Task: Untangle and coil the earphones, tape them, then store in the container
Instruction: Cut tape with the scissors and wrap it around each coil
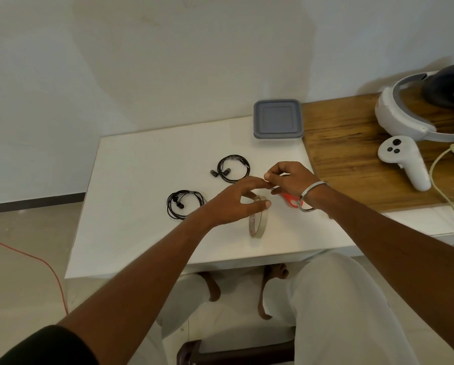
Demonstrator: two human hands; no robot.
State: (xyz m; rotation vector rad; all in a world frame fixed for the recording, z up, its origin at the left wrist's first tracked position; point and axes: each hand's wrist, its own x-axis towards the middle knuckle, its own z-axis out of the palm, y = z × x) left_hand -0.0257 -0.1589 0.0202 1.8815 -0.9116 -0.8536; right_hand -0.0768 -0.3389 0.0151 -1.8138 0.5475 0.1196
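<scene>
Head view: two coiled black earphones on white counter (146, 233), far coil (233, 168) nearer the lidded grey container (277, 119), near coil (185, 206) left of the hands. Left hand (236, 204) spread over upright tape roll (258, 219), thumb beside its rim, index tip reaching to the right hand. Right hand (290, 180) pinching something small at the fingertips, likely a tape strip, too small to confirm. Orange-handled scissors (290, 200) partly hidden under right wrist, steel bangle (308, 197) on it.

Risks: sticky strip folding onto itself or onto fingers; thin roll standing on edge, liable to roll or tip if bumped; springy cable coils loosening before taping.

Materials: smooth matte counter, thin rubbery cable, glossy buds, papery beige tape, soft-cornered plastic lid, wood-grain surface (352, 154) at right with white headset (410, 114) and controller (405, 160).
</scene>
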